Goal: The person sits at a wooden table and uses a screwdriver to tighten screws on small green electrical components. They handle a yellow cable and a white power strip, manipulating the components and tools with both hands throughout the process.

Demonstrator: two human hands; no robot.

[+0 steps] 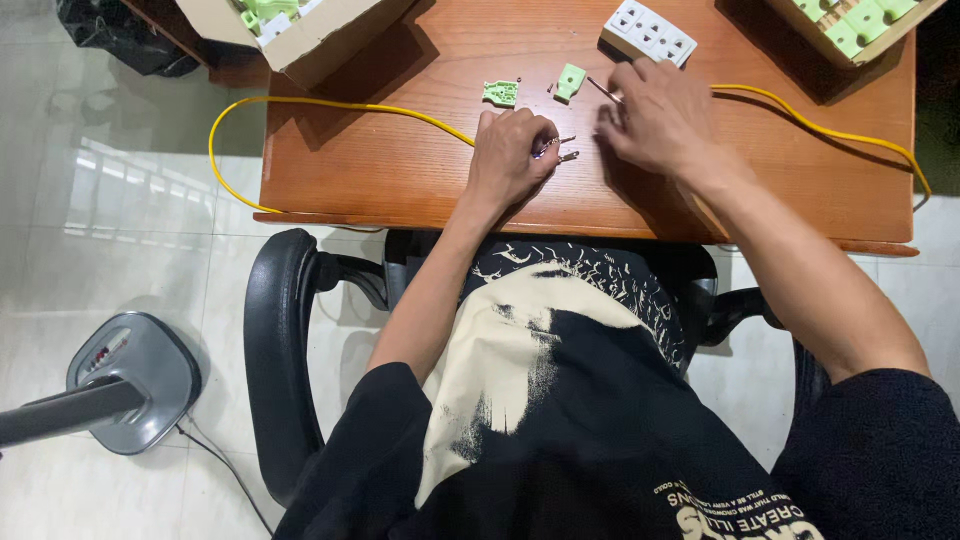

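left hand (pixel 512 152) fingers pinched the yellow cable's (pixel 340 103) stripped end on the desk (pixel 400 170); right hand (pixel 655 115) fingers curled loosely beside a green plug piece (pixel 570 81). the bare strands could have frayed or slipped free had the pinch loosened.

A yellow cable (pixel 330 103) crossed the reddish-brown wooden table (pixel 400 170) in the upper half of the frame. Two pale green plastic parts (pixel 501 93) lay near the top centre, beside a white socket block (pixel 648 32). Cardboard boxes (pixel 300 35) in both upper corners held more pale green pieces. The T-shirt (pixel 560 400) at the bottom was black with a cream splatter print. The chair (pixel 280 350) was black, the fan base (pixel 130 380) at lower left grey.
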